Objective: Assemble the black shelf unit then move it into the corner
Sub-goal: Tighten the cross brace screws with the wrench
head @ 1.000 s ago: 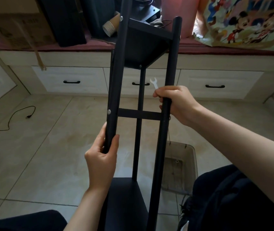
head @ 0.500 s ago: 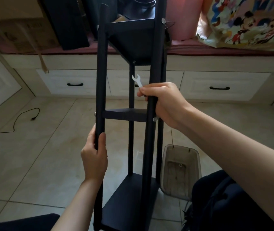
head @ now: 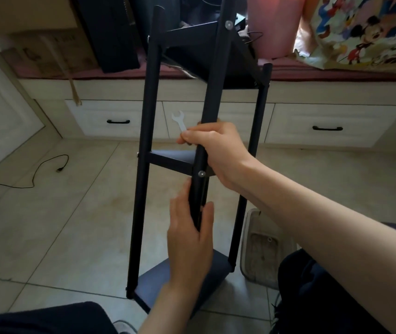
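The black shelf unit [head: 144,145] stands upright on the tiled floor in front of me, with round black posts, a top shelf, a middle crossbar and a bottom shelf. My right hand [head: 218,150] grips the near centre post just above the crossbar bolt and also pinches a small silver wrench [head: 178,120] that sticks up to the left. My left hand [head: 189,239] holds the same post lower down, thumb on its right side, fingers on its left.
A clear plastic bin [head: 262,244] sits on the floor right of the unit. A black cable [head: 35,174] trails at the left. White drawers [head: 120,118] under a bench run across the back, with boxes and a cartoon-print cloth [head: 365,32] on top. My knees are at the bottom.
The unit has turned, so a third post now shows at the right. My left hand left the left post and now holds the centre post below my right hand.
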Motion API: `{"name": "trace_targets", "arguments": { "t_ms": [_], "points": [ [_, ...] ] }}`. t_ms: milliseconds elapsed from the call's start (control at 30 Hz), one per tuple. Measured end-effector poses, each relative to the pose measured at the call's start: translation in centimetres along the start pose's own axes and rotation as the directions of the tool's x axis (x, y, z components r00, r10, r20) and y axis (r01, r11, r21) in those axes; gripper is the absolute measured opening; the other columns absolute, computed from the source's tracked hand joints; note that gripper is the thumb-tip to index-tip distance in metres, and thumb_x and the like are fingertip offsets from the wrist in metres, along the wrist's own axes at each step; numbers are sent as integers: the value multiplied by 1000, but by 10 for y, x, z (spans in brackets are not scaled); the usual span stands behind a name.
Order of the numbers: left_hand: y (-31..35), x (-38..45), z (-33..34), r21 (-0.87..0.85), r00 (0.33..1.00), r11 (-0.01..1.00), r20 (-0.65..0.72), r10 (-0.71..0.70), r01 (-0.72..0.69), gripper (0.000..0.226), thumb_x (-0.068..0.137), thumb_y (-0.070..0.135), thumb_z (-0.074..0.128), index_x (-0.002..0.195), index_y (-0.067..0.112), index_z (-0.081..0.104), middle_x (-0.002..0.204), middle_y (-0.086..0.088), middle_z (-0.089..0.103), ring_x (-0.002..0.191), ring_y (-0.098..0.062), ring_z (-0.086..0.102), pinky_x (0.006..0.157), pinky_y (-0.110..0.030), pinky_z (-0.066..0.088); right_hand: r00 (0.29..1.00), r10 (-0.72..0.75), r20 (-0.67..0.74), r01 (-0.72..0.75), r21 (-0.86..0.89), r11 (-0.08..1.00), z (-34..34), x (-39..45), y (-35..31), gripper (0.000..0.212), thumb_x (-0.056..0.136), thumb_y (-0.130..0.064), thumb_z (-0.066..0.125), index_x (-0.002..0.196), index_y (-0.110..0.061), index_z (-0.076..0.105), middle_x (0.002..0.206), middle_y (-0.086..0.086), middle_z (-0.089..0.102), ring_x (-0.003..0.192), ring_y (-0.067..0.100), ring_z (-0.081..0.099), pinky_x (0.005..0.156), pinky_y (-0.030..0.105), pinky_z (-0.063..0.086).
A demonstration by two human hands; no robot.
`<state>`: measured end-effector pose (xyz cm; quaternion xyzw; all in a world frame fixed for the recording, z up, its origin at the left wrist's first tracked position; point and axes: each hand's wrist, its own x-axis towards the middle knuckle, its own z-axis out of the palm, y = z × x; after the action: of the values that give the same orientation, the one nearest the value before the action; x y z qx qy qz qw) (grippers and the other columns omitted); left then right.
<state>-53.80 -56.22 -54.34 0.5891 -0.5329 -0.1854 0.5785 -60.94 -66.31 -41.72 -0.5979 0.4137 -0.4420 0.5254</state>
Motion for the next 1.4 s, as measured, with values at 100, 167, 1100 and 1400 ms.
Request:
{"name": "trace_targets", "arguments": {
  "t_ms": [100, 167, 1100, 1400],
  "points": [
    [-8, -3, -5, 45, 1000, 999, 15, -5, 4, 50, 99, 50, 51, 144, 51, 32, 123, 30, 58, 104, 2, 64, 80, -18, 56, 1000, -6, 13, 6, -5, 1000, 6, -4, 1, 19, 88, -16, 68, 71, -18, 76, 70, -21, 67, 78, -11, 60, 78, 20, 39],
    [-17, -5, -10, 54, 999, 998, 27, -29, 28, 54, 92, 56, 48, 141, 63, 27, 122, 5, 66, 101, -18, 69, 80, -36, 61, 999, -13, 31, 14, -21, 1000, 9, -6, 1, 18, 88, -16, 68, 72, -20, 76, 74, -18, 68, 80, -9, 61, 76, 16, 39],
    [-40, 18, -21, 3, 982, 999, -181, 48, -48, 60, 99, 22, 60, 153, 31, 36, 140, 46, 41, 132, 2, 50, 104, -19, 47, 1000, 31, -5, -28, -600, 799, -12, -42, 64, 15, 94, -22, 64, 90, -16, 78, 76, -13, 65, 67, -9, 59, 56, 3, 41],
    [-34, 18, -18, -26, 989, 999, -145, 16, -20, 50, 102, 42, 43, 151, 45, 34, 115, -18, 68, 98, -41, 64, 77, -43, 55, 999, 51, 0, -43, -534, 844, 16, -39, 84, 19, 97, -19, 60, 105, -12, 75, 97, 0, 73, 88, 8, 67, 75, 12, 51]
  ]
}}
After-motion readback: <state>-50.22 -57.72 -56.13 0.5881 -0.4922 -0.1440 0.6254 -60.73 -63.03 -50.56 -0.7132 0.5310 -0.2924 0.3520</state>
